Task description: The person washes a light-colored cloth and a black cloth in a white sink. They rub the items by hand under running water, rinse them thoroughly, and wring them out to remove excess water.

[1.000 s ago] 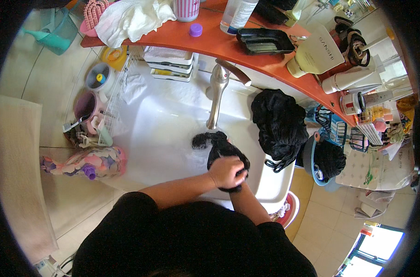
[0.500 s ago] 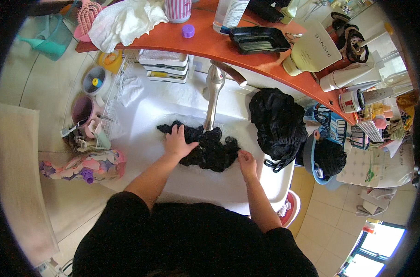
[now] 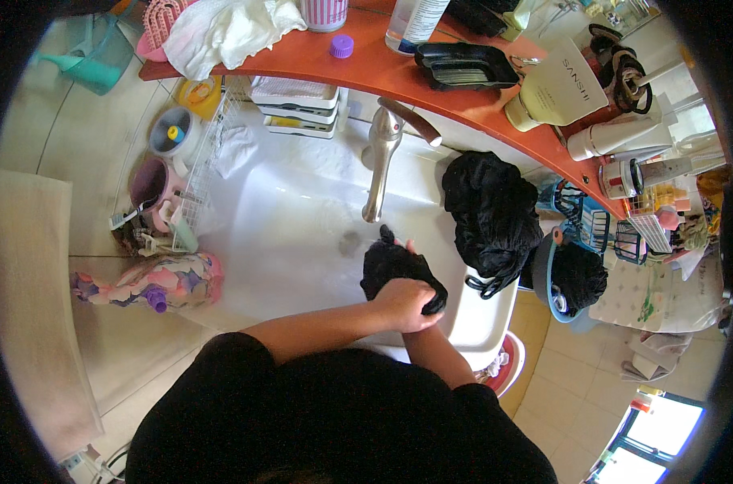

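Note:
A wet black cloth [image 3: 392, 270] is bunched up above the right half of the white sink [image 3: 262, 242]. My left hand [image 3: 405, 305] is closed over the near side of the bundle. My right hand [image 3: 411, 245] is mostly hidden by the cloth; only some fingertips show at its far edge, so it holds the bundle from below and behind. The faucet [image 3: 380, 165] stands just beyond, its spout over the bare basin and drain. On the sink's right ledge lies a larger heap of black clothing [image 3: 489, 211], apart from my hands.
An orange-red shelf [image 3: 366, 73] crosses the far side, carrying bottles, tubes and a black tray [image 3: 466, 66]. Left of the sink are a wire rack [image 3: 195, 189], cups and a floral detergent pouch [image 3: 169, 282]. A blue basin [image 3: 549, 278] with black items stands at the right.
The black cloth, spread in the basin before, is now gathered and lifted to the right. My left hand has crossed over to it, and both hands now hold it. The basin water appears gone.

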Available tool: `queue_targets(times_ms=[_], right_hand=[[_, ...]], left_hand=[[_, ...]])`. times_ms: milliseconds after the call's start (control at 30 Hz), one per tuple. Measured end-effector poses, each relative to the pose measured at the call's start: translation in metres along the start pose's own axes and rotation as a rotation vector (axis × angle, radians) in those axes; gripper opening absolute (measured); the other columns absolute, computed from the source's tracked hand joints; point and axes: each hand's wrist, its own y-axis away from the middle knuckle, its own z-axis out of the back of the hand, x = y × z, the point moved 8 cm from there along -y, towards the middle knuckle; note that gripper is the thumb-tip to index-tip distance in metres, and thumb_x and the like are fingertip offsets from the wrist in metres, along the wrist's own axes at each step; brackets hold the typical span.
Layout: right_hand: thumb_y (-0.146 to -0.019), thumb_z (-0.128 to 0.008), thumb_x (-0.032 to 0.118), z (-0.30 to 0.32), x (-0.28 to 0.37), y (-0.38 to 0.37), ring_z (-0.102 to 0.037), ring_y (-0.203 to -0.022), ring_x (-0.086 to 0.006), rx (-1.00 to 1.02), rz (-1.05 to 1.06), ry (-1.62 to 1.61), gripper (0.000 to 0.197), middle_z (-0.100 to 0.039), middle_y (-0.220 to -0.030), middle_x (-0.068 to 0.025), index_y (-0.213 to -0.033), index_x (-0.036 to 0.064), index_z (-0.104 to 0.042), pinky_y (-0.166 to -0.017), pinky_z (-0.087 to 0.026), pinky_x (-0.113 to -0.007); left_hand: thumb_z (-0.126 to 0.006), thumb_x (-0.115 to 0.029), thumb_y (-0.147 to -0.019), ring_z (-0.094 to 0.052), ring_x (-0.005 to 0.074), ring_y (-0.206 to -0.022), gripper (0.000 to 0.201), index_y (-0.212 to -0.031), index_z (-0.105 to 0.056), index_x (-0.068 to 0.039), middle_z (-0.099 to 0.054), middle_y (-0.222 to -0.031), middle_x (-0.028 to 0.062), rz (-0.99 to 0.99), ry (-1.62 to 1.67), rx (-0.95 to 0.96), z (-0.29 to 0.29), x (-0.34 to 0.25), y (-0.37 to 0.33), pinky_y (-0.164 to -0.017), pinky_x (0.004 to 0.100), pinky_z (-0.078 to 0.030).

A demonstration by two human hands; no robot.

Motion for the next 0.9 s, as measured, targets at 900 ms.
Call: queue_targets(times_ms=[900], right_hand=[[-0.084, -0.04, 0.059, 0.059, 0.016, -0.021, -0.031, -0.122, -0.0354, -0.292, -0.153, 0.299, 0.063, -0.033, -0.133, -0.0152, -0.133, 0.0225, -0.029, -0.093, -0.023, -0.063]], left_hand=[[-0.065, -0.015, -0.055, -0.06, 0.0284, -0.068, 0.037, -0.086, -0.057, 0.003, -0.06, -0.073, 0.0186, 0.597, 0.454, -0.149, 0.011, 0.131, 0.033, -0.063, 0.0367, -0.046]])
